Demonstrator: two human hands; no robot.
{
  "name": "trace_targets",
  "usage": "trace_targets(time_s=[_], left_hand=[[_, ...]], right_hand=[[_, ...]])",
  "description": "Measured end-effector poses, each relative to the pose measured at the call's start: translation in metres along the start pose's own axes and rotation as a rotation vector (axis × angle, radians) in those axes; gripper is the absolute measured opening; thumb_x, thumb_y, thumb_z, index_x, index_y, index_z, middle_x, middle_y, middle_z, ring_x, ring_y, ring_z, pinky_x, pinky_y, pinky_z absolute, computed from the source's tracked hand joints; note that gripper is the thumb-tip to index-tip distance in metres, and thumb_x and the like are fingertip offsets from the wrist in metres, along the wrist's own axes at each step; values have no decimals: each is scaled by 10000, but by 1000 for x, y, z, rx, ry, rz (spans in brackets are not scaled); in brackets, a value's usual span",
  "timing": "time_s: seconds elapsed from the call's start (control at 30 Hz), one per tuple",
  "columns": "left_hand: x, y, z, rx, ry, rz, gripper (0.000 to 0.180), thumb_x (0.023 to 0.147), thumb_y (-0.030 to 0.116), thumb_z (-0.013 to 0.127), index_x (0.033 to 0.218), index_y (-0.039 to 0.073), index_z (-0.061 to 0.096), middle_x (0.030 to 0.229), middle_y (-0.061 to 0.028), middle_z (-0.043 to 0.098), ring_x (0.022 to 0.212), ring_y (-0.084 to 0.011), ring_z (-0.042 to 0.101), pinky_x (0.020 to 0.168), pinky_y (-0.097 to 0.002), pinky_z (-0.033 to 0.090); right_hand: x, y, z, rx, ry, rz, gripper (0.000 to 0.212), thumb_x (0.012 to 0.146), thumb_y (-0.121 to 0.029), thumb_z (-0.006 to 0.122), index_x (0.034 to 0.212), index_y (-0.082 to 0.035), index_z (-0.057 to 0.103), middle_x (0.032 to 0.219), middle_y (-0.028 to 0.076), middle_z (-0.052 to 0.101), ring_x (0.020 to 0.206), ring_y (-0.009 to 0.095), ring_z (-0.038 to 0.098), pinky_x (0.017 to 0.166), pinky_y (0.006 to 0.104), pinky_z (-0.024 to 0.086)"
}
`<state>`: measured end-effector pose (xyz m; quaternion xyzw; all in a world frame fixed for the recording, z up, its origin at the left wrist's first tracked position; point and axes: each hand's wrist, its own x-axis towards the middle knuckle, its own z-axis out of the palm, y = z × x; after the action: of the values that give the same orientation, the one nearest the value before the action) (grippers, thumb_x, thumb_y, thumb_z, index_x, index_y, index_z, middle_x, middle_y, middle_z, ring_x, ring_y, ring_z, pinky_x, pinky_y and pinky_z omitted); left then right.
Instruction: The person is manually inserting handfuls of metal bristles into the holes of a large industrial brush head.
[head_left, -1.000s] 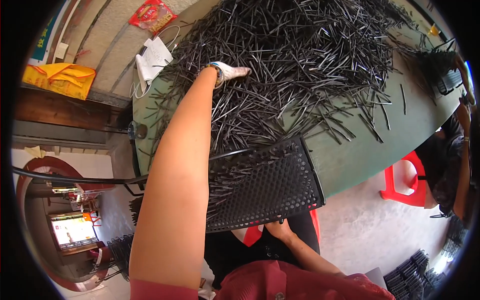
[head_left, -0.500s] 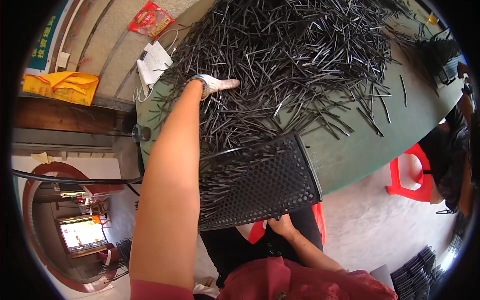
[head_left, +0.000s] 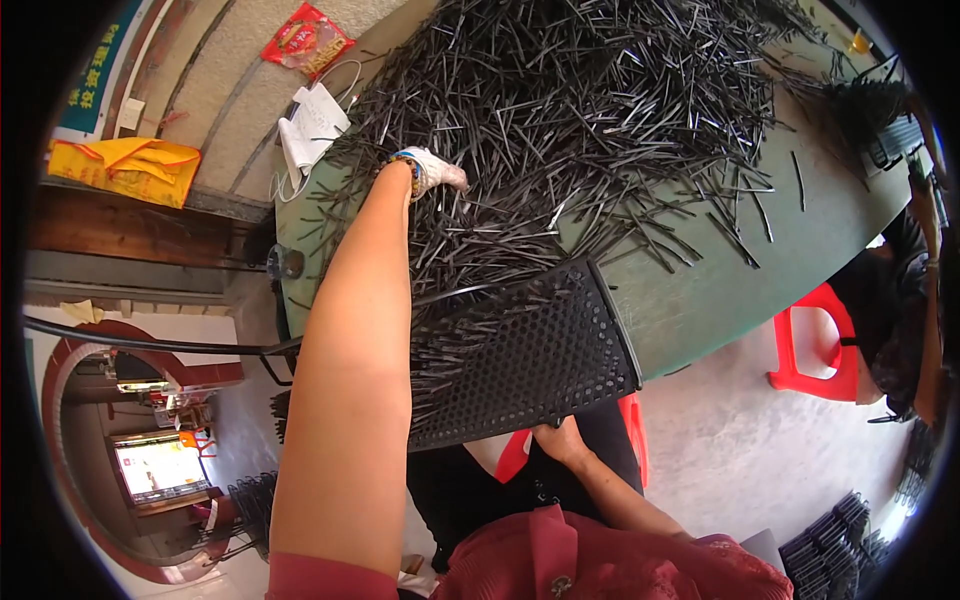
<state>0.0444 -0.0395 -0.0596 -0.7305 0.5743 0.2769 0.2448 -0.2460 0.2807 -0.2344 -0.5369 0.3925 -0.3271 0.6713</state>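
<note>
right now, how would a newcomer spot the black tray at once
Find the green table, heaped with loose black strips. At its near edge, beyond the right hand, is the black tray. Unlike the strips, it is one broad panel full of small holes.

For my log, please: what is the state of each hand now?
White-gloved left hand: at a pile of thin black strips; grip cannot be told.
Right hand: at the lower edge of the black perforated basket; grip hidden.
</note>
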Motion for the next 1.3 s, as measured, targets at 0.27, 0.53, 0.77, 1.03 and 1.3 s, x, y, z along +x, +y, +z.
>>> trace_targets(time_s=[0.27, 0.53, 0.77, 1.03, 1.3], left_hand=[[-32, 15, -41, 0, 283, -139, 714, 528, 481, 793, 948, -85, 680, 962, -204, 699, 859, -251, 682, 801, -339, 532], [-47, 20, -10, -418, 169, -5, 1173, 583, 600, 832, 1313, -200, 382, 1358, -314, 463, 1273, -371, 469, 1052, -423, 395], [-61, -25, -28, -463, 168, -285, 1237, 651, 741, 691, 1415, -136, 271, 1470, -284, 336, 1345, -407, 366, 1067, -516, 345], [-23, 35, 19, -2, 217, -243, 1090, 593, 685, 769, 1354, -35, 466, 1414, -190, 466, 1289, -328, 473, 1070, -407, 395], [-11, 22, 14, -66, 123, -204, 657, 539, 341, 812, 1003, -103, 672, 1054, -211, 679, 944, -275, 655, 829, -335, 520]], right_hand=[[-1, -4, 0, 226, 11, 51, 87, 785, 95, 584, 827, 32, 627, 742, 93, 652, 693, 173, 651, 622, 307, 519], [0, -6, 5, 259, -20, 113, 98, 800, 88, 580, 875, 37, 618, 770, 87, 653, 723, 171, 651, 645, 310, 525], [1, -8, 7, 239, -19, 87, 115, 798, 89, 579, 888, 33, 624, 795, 85, 661, 728, 170, 651, 647, 310, 525], [1, -10, 5, 132, -91, 62, 130, 799, 78, 601, 920, 29, 607, 800, 77, 646, 737, 167, 645, 655, 308, 525], [1, -5, 8, 250, -45, 106, 197, 812, 93, 586, 1002, 42, 593, 879, 99, 648, 784, 188, 666, 688, 318, 548]])
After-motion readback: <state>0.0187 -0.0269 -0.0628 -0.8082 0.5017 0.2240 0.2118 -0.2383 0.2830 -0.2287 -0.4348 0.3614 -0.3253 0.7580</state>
